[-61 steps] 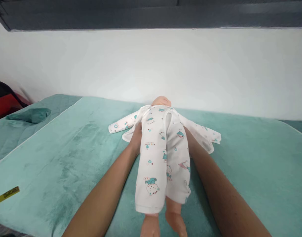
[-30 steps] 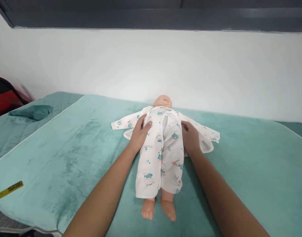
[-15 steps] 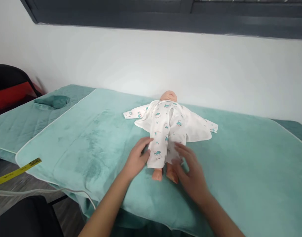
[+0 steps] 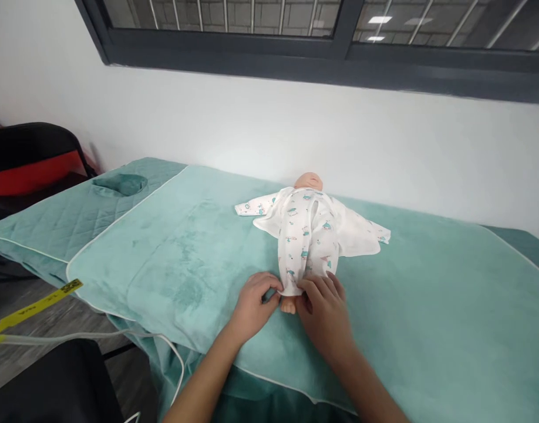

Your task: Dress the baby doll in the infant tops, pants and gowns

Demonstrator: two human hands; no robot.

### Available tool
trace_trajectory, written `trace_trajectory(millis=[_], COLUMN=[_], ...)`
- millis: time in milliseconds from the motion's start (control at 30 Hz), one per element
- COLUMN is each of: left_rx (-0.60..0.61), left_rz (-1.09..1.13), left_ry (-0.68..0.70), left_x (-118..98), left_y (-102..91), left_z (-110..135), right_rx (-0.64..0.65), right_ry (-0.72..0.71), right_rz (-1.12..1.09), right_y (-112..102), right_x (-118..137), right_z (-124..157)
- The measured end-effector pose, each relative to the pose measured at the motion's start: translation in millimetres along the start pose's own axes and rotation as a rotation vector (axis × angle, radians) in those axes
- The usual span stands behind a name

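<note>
A baby doll (image 4: 308, 180) lies on its back with its head toward the wall. It has on a white printed top (image 4: 357, 228) with the sleeves spread wide, and white printed pants (image 4: 293, 235) reach up over its chest. My left hand (image 4: 257, 302) pinches the outer edge of the hem on the left-hand pant leg. At the inner side of that same hem, my right hand (image 4: 324, 311) has its fingers closed on the cloth. One doll foot (image 4: 289, 305) shows below the hem between my hands. The other foot is hidden behind my right hand.
A green plush cover (image 4: 428, 305) spreads over the bed, which has a face hole (image 4: 120, 184) at its left end. Behind stand a white wall (image 4: 252, 123) and a barred window. A yellow-tagged white cable (image 4: 111, 335) and black chairs (image 4: 49, 388) are at the left.
Both hands have come down to the hem of the left-hand pant leg, and the right has moved inward and closed on it. The view has tilted up, showing more of the window.
</note>
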State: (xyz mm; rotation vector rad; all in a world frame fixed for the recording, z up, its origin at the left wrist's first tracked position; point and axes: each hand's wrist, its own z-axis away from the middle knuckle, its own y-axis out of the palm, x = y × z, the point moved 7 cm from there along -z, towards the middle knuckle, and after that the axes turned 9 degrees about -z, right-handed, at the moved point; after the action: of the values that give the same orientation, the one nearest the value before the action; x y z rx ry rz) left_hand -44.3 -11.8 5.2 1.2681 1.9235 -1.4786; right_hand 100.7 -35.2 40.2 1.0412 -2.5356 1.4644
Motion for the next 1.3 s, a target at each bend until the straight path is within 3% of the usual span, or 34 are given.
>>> trace_trajectory(millis=[333,567,733,867,1000,1133,1300], left_rx=[0.12,0.12,0.117,0.085,0.045,0.042,0.06], left_rz=[0.232,0.248,0.102,-0.118,-0.345,-0.46,-0.559], left_ry=[-0.083,-0.142,-0.042,0.078,0.24,0.4,0.466], left_x=[4,9,1,-9,-23,-40,-56], left_y=[-8.8,-7.4,-1.2,5.0,11.8,21.0,36.6], left_z=[5,9,7,7,13,13,2], right_rx=[0.055,-0.04,-0.21,-0.155,-0.092,-0.142,-0.218], right_ry=[-0.062,0.002,0.23,0.369,0.418,0.435,0.389], right_rz=[-0.179,-0.276,-0.285,-0.265,-0.251,-0.233,-0.297], right_y=[-12,-17,-29,-20,-9,-7,-13], right_x=[11,-2,-32,-50,-58,-63,-64], right_z=[13,29,52,55,46,34,30])
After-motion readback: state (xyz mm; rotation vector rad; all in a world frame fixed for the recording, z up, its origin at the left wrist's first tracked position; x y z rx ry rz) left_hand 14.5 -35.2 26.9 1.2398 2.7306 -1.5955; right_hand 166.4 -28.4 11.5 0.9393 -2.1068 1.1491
